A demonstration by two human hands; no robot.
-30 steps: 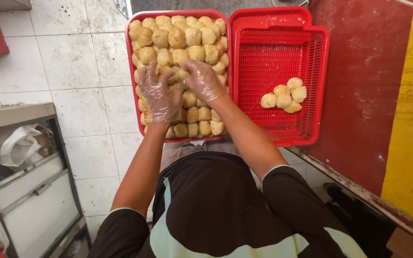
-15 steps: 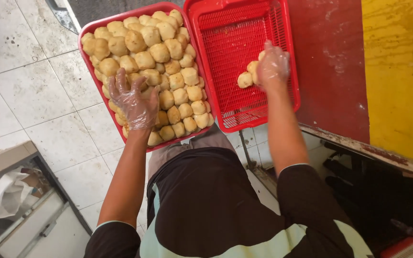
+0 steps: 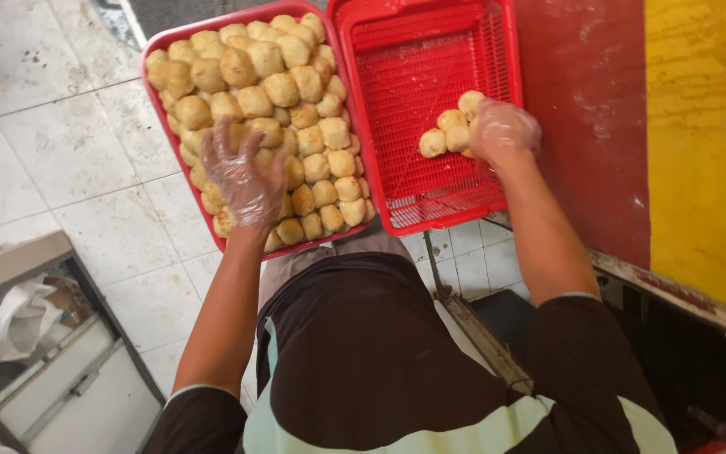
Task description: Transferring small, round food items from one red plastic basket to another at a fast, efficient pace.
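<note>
A red tray [image 3: 155,99] holds several golden-brown fried tofu puffs [image 3: 283,88] packed close together. My left hand [image 3: 241,172], in a thin clear plastic glove, rests spread on the puffs at the tray's near left. Beside it stands a red mesh basket [image 3: 430,50] with a small cluster of puffs [image 3: 445,133] on its floor. My gloved right hand [image 3: 504,130] is curled over the right side of that cluster, touching the puffs; whether it grips one is hidden.
A red and yellow wall [image 3: 674,118] rises right of the basket. White floor tiles [image 3: 52,143] lie to the left. A metal cabinet with a white plastic bag [image 3: 18,319] stands at lower left. A worn ledge [image 3: 674,290] runs at right.
My right hand left the full tray and crossed to the basket, settling on the small cluster of puffs. My left hand stayed on the tray's puffs. The view shifted.
</note>
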